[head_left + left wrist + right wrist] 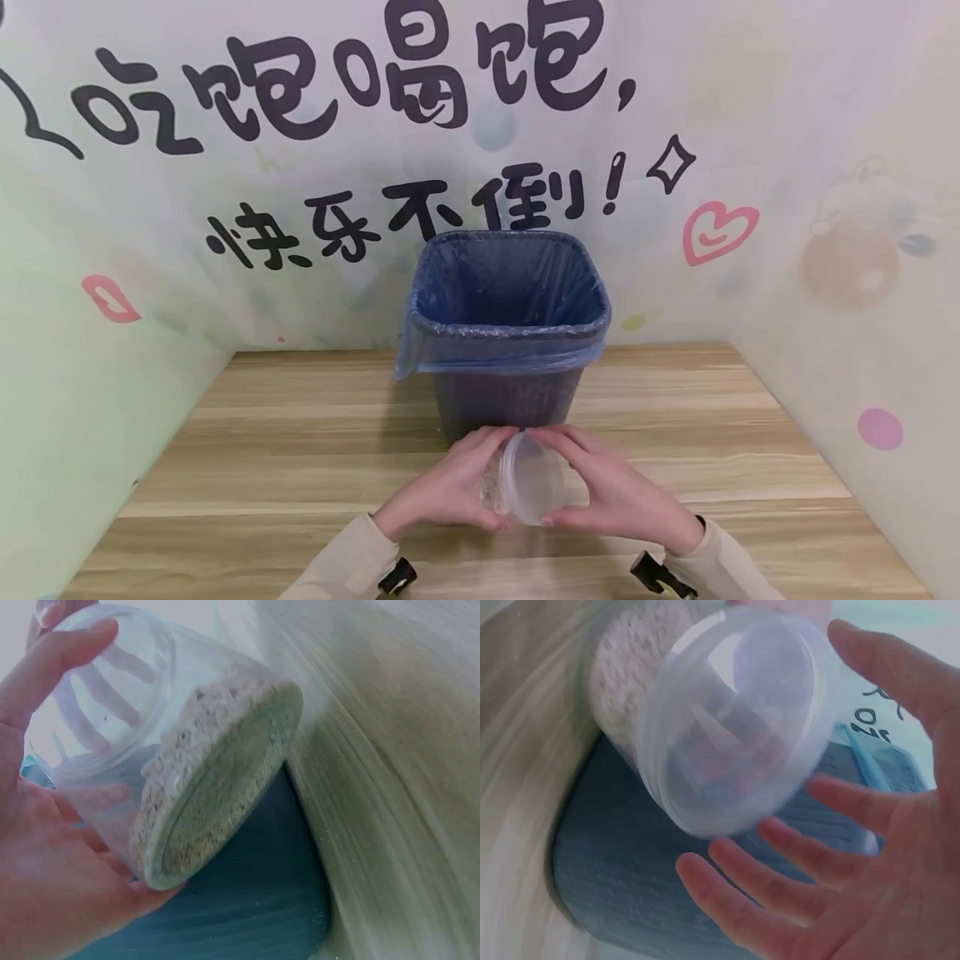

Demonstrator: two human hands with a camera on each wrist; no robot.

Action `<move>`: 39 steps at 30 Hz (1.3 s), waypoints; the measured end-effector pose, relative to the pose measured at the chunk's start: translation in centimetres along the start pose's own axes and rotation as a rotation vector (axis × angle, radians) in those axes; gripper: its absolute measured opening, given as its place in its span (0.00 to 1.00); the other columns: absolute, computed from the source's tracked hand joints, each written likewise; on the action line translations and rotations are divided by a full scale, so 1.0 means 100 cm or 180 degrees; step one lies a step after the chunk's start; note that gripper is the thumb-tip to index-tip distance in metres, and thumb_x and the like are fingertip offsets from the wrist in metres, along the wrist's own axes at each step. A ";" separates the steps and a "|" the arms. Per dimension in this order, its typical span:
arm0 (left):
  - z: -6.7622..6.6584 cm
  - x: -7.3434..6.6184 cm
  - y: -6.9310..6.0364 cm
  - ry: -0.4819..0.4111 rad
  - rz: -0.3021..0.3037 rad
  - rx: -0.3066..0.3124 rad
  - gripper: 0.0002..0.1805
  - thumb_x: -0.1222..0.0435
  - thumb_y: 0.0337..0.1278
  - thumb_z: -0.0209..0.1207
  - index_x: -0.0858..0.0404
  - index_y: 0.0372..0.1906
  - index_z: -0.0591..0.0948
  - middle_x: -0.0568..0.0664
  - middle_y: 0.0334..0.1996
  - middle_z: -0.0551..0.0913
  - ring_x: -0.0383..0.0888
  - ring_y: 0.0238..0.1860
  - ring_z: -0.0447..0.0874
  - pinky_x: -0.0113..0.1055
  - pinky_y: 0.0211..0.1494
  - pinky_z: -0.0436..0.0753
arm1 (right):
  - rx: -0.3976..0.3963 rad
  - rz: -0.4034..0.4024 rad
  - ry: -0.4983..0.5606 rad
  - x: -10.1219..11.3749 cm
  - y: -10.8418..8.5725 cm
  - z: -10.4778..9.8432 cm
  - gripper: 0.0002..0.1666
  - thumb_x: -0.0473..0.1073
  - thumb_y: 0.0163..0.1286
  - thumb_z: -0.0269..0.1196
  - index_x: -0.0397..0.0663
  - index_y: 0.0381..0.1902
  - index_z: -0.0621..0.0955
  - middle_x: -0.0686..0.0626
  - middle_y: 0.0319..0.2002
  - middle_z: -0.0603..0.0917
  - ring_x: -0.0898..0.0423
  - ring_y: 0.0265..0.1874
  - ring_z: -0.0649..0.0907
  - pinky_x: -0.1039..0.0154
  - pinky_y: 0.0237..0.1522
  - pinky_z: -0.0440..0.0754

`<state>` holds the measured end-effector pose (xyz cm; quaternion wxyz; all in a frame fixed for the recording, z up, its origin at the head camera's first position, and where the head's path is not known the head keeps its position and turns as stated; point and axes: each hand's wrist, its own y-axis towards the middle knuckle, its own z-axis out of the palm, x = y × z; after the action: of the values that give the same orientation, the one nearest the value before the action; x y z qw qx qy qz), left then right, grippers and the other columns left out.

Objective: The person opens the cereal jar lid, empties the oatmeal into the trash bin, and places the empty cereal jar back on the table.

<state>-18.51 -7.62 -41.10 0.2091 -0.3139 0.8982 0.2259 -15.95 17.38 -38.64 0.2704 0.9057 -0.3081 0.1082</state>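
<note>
A clear plastic jar (217, 656) is held tilted on its side above the table. Pale, flake-like grains (195, 750) lie against its base. A translucent round lid (742, 727) covers its mouth and faces right. My left hand (453, 483) grips the jar's side, thumb and fingers curled round it, as the left wrist view shows. My right hand (607, 487) is spread around the lid's rim, thumb on one side and fingers on the other. In the right wrist view its fingertips (825, 784) lie at or just off the rim; firm contact cannot be made out.
Just behind the hands stands a dark bin (510, 400) lined with a blue plastic bag (517, 354). It rests on a wood-grain table (300, 417). A printed cloth wall (300, 192) with black lettering rises at the back, with side walls left and right.
</note>
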 end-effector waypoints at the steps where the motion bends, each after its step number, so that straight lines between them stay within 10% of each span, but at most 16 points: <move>1: 0.000 -0.001 0.000 0.0053 -0.0029 -0.0019 0.56 0.56 0.24 0.77 0.67 0.67 0.63 0.55 0.59 0.71 0.48 0.59 0.69 0.45 0.62 0.70 | 0.0008 0.0047 0.0032 0.000 0.001 0.002 0.51 0.59 0.53 0.73 0.51 0.70 0.65 0.52 0.63 0.70 0.52 0.60 0.73 0.52 0.55 0.75; 19: -0.005 -0.006 -0.002 0.0615 -0.0087 -0.0236 0.58 0.49 0.16 0.78 0.64 0.64 0.67 0.51 0.53 0.77 0.47 0.54 0.70 0.48 0.54 0.70 | -0.0358 -0.0126 0.0387 -0.003 0.009 0.032 0.55 0.50 0.46 0.77 0.48 0.70 0.65 0.46 0.62 0.68 0.50 0.55 0.74 0.59 0.43 0.81; 31: -0.005 0.007 -0.014 -0.0324 -0.0057 0.0500 0.56 0.50 0.25 0.79 0.56 0.68 0.65 0.41 0.58 0.73 0.39 0.57 0.67 0.41 0.59 0.68 | 0.0220 -0.1162 -0.0592 0.015 0.014 0.023 0.63 0.54 0.33 0.79 0.49 0.70 0.65 0.41 0.66 0.66 0.46 0.60 0.70 0.50 0.54 0.76; 39: -0.016 0.004 -0.019 -0.0300 0.0127 0.0369 0.58 0.52 0.24 0.80 0.61 0.69 0.65 0.44 0.59 0.73 0.41 0.58 0.66 0.42 0.59 0.67 | 0.0362 -0.1528 -0.0583 0.018 0.018 0.015 0.63 0.45 0.31 0.79 0.53 0.70 0.66 0.42 0.69 0.62 0.42 0.66 0.64 0.50 0.60 0.70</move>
<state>-17.88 -9.97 -40.52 0.2644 -0.2724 0.9050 0.1921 -15.63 14.45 -38.50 0.2080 0.9726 -0.1009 -0.0243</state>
